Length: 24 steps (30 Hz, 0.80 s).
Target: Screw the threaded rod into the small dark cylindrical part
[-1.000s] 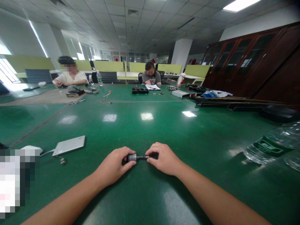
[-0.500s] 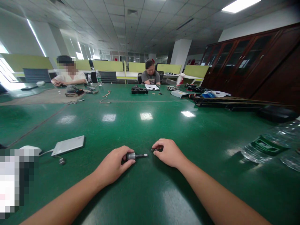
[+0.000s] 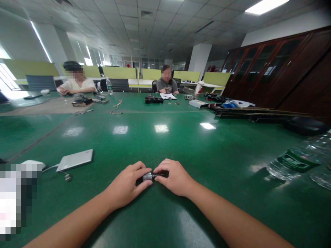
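Between thumb and fingers, my left hand (image 3: 128, 181) grips a grey cylindrical metal part (image 3: 147, 176), which points to the right just above the green table (image 3: 155, 220). My right hand (image 3: 174, 175) is closed in a pinch round a small dark piece (image 3: 155, 175) at the shaft end of that part. The fingertips of both hands are close together. My right fingers cover most of the shaft and much of the dark piece, so I cannot tell how far the piece sits on the shaft.
Left of my hands lie a silver power bank (image 3: 75, 160) with a cable and a white object (image 3: 33, 164). Water bottles (image 3: 294, 162) lie at the right. Across the table, two people sit near a black plastic part (image 3: 154, 99), a clipboard (image 3: 168, 96) and dark strips (image 3: 248, 113).
My right hand has moved left and slightly down, bringing the small dark piece to the shaft. My left hand has shifted slightly right. Across the table, one person's head has lifted.
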Motion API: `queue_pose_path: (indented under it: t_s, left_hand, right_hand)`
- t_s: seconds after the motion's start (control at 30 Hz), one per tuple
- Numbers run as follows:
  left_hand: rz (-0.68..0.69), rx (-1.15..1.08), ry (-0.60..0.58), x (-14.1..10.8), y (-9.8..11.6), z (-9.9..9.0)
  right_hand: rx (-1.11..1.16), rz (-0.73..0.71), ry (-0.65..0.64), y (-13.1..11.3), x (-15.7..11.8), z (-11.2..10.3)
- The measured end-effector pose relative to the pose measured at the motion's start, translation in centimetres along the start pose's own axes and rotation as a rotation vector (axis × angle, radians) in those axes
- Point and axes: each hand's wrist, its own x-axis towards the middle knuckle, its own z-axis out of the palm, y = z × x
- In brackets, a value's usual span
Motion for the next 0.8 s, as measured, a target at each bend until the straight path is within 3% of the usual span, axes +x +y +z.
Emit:
queue_pose_path:
  t_s: [0.23,0.8]
  left_hand:
    - [-0.106,-0.042,0.017,0.09,0.00,0.09]
    - [-0.106,-0.038,0.008,0.30,0.09,0.17]
  right_hand:
    - [-0.019,-0.039,-0.017,0.02,0.06,0.47]
    - [-0.078,-0.061,-0.067,-0.20,0.06,0.30]
